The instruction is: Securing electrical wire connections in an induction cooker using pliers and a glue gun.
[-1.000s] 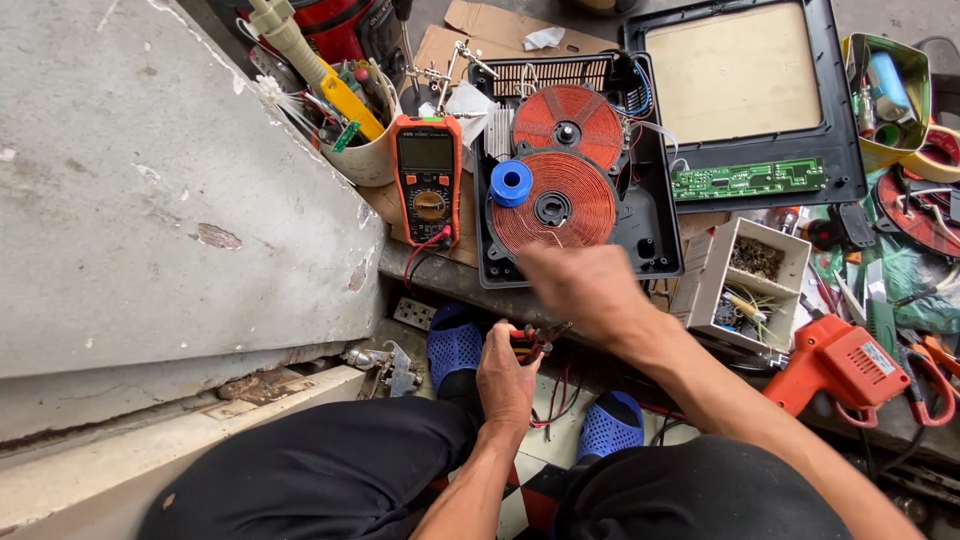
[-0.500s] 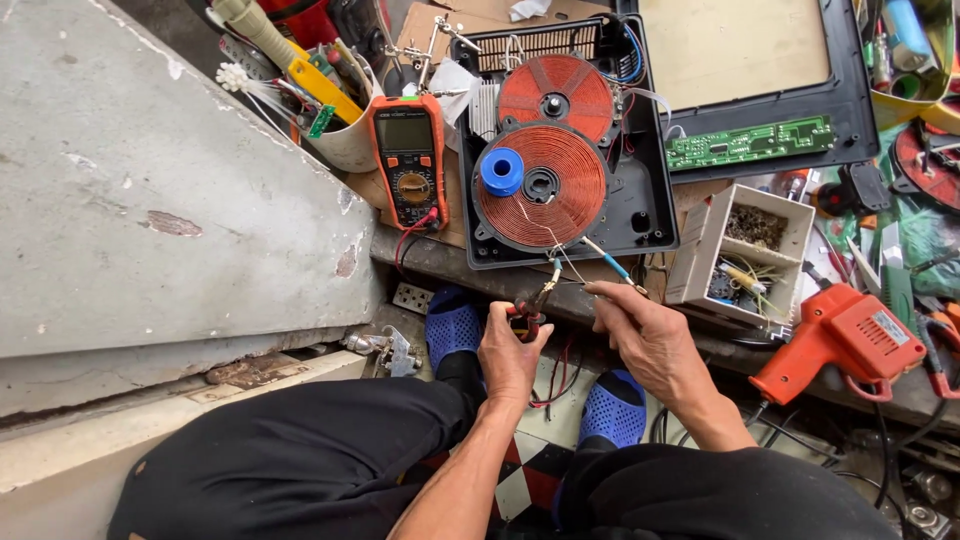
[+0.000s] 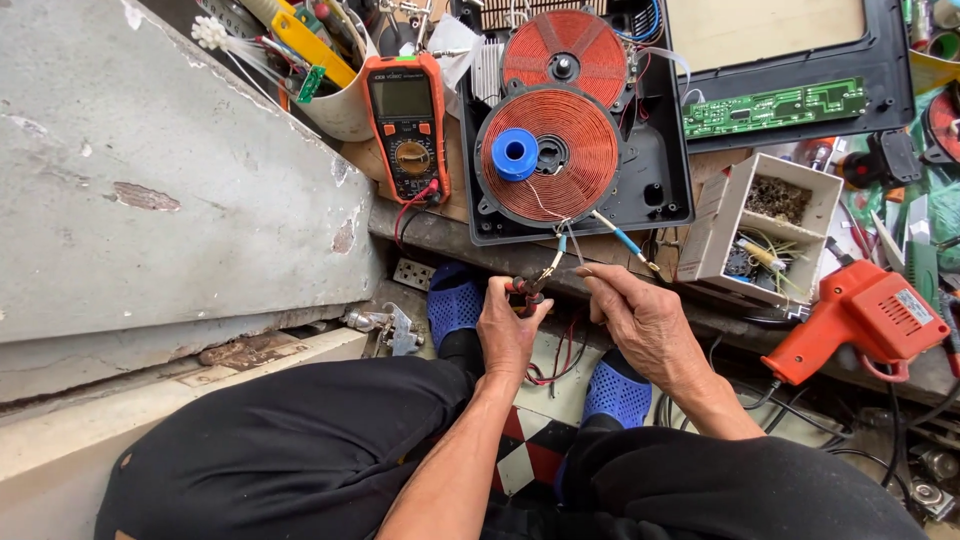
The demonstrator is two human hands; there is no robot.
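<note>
Head view shows your left hand (image 3: 508, 330) just below the flat copper-coloured round induction coil (image 3: 549, 155), fingers wrapped around small red-handled pliers (image 3: 527, 290) whose tip grips a thin coil lead wire (image 3: 556, 250). Your right hand (image 3: 645, 325), below and right of the coil, pinches a blue-sleeved wire (image 3: 622, 238) between thumb and forefinger. On the coil sits a blue solder spool (image 3: 515, 154). Left of the coil lies an orange multimeter (image 3: 405, 125); well to its lower right, an orange pistol-shaped soldering gun (image 3: 858, 320).
</note>
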